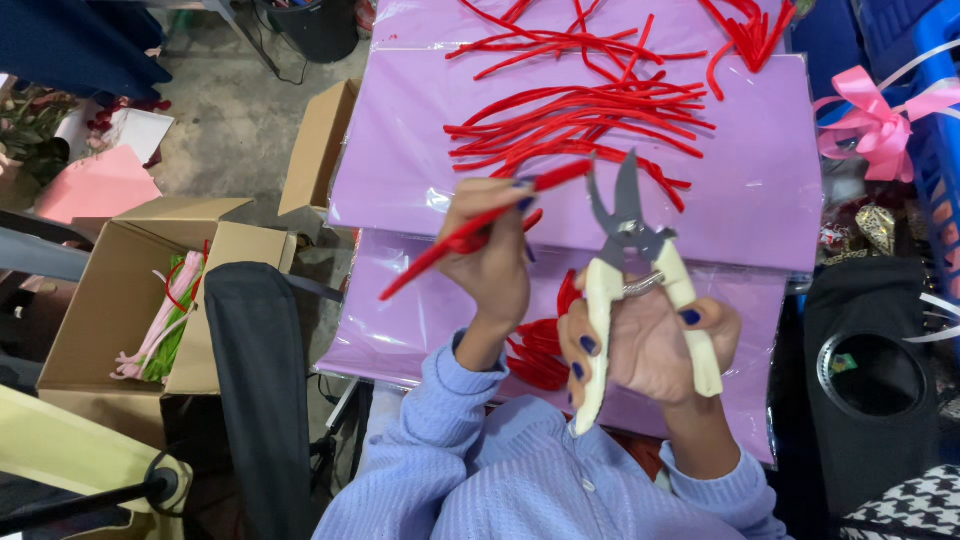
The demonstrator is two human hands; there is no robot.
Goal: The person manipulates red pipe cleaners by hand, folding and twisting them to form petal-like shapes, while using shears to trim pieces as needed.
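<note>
2 hands up: our left hand [495, 255] pinches 1 fuzzy red pipe cleaner [470, 238]; our right hand [650, 345] grips cream-handled steel shears [630, 270], blades spread just beside it.

The scene is bright and evenly lit by soft light from above, so the colours look strong. The purple sheets [760, 150] on the worktop show pale glare along their plastic folds. Shadows are weak; only the floor [235, 120] at the upper left and the black chair back [262, 390] look darker. The centre is sharp, including the shears [635, 275]. Toward the edges the wide lens bends and stretches lines, and the corners are a little soft.
</note>
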